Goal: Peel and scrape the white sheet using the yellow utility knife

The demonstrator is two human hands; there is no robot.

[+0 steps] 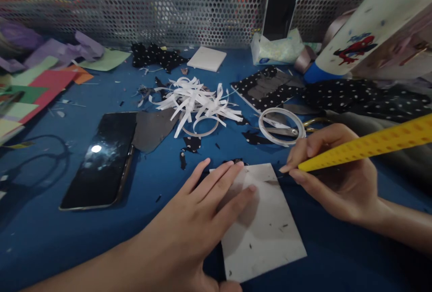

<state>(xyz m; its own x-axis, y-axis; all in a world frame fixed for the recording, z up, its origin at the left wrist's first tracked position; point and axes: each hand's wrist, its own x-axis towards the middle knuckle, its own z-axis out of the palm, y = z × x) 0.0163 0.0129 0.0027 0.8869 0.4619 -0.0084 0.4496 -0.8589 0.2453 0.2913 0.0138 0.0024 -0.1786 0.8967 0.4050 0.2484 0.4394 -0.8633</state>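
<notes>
My left hand (199, 220) lies flat with fingers spread on a white card (266, 233) that rests on the blue table. My right hand (334, 175) pinches a long yellow tool (371, 143) with small dots; its tip meets the card's upper right corner. A scrap of black dotted material peeks out from under the card's top edge, by my left fingertips.
A dark phone (101, 161) lies to the left. White paper strips (199, 101), two tape rings (281, 125), scissors (310, 125), black dotted fabric (357, 96), coloured paper (43, 85), a tissue pack (276, 49) and a white bottle (367, 26) crowd the far half. A perforated metal panel (168, 4) stands behind.
</notes>
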